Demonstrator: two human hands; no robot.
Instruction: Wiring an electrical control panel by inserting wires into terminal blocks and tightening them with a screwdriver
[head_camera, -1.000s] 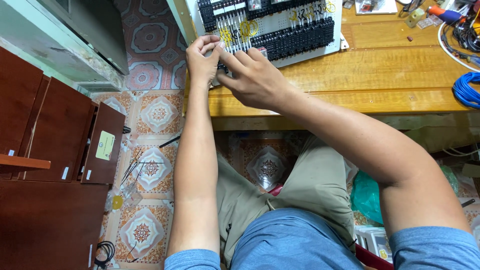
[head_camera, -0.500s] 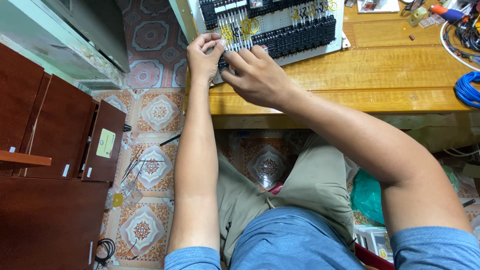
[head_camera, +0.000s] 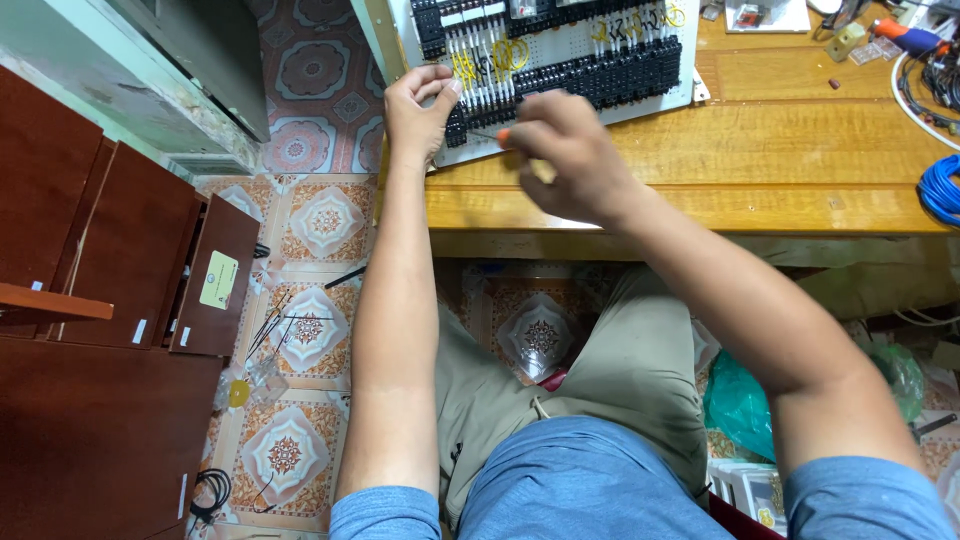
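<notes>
A white electrical panel (head_camera: 640, 75) with rows of black terminal blocks and yellow wires lies on the wooden workbench (head_camera: 800, 160). My left hand (head_camera: 420, 105) pinches a thin wire at the panel's near left corner, by the terminal row. My right hand (head_camera: 565, 155) is closed on a small orange-handled screwdriver (head_camera: 495, 135) whose thin tip points left toward the terminals beside my left fingers.
Blue cable coil (head_camera: 940, 190) sits at the bench's right edge, with tools and cables at the far right. Dark wooden cabinets (head_camera: 90, 300) stand on the left. Wire scraps litter the patterned tile floor (head_camera: 300, 330). A green plastic bag (head_camera: 745, 400) lies by my right leg.
My right hand has drawn back to the right, off my left hand, and the screwdriver's orange handle and tip now show between the two hands.
</notes>
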